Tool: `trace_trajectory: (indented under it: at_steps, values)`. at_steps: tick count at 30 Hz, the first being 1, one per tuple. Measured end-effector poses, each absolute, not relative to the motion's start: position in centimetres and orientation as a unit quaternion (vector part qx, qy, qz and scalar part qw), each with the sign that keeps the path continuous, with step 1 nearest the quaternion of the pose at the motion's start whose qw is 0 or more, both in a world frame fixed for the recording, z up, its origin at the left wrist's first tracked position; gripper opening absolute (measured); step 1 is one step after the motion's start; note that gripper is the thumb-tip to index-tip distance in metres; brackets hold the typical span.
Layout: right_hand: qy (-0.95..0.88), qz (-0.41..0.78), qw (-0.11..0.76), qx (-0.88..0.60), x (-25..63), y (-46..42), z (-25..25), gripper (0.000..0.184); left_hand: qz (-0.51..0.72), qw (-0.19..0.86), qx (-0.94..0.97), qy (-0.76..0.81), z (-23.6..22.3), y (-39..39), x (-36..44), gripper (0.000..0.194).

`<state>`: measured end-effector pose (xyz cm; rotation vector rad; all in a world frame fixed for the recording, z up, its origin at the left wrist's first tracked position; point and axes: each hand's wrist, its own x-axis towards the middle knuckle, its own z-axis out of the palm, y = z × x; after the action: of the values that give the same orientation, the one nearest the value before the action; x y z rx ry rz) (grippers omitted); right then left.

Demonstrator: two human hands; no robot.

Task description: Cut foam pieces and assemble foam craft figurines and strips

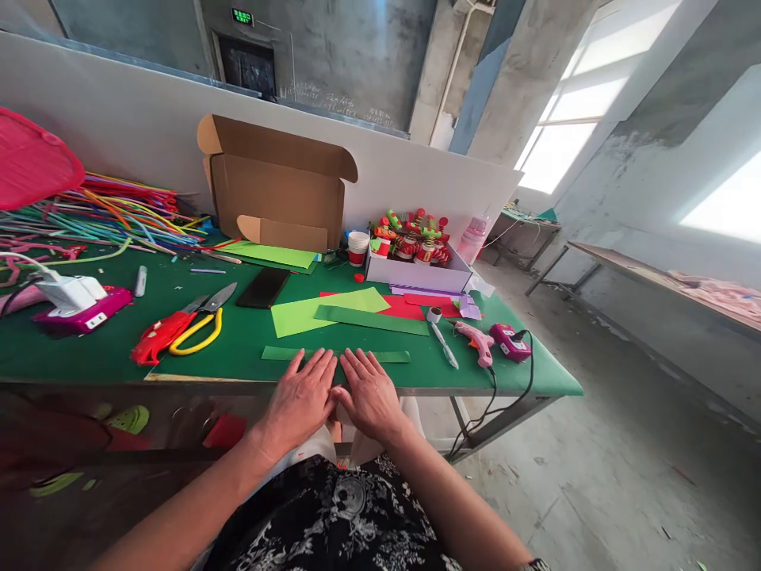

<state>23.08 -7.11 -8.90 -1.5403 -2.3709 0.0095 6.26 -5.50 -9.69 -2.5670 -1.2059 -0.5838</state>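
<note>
A narrow strip of green paper [386,357] lies along the near edge of the table. Both my hands rest palm down on its middle, side by side, with fingers stretched out: my left hand [306,392] and my right hand [369,390]. They hide the centre of the strip, and its two ends show on either side. Just beyond lies a wider dark green strip [380,319], partly over a light green sheet [297,317] and red paper [410,313].
Left are yellow-handled scissors [205,321], a red-handled tool [158,337], a phone [262,287] and a power strip [83,309]. Right are a pen [445,346], a pink glue gun [479,341] and its cord. Behind stand an open cardboard box [279,190] and a white box [416,276] of crafts.
</note>
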Motion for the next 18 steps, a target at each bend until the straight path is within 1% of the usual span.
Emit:
trace_trajectory:
  at_steps: [10, 18]
  values:
    - [-0.818, 0.036, 0.157, -0.552, 26.5, -7.4, -8.3, 0.047, -0.221, 0.119, -0.867, -0.43, -10.1, -4.7, 1.3, 0.05]
    - [-0.796, 0.017, 0.187, -0.575, 29.9, -7.8, -8.7, 0.044, -0.213, 0.128, -0.856, -0.453, -10.4, -4.2, -2.5, 0.051]
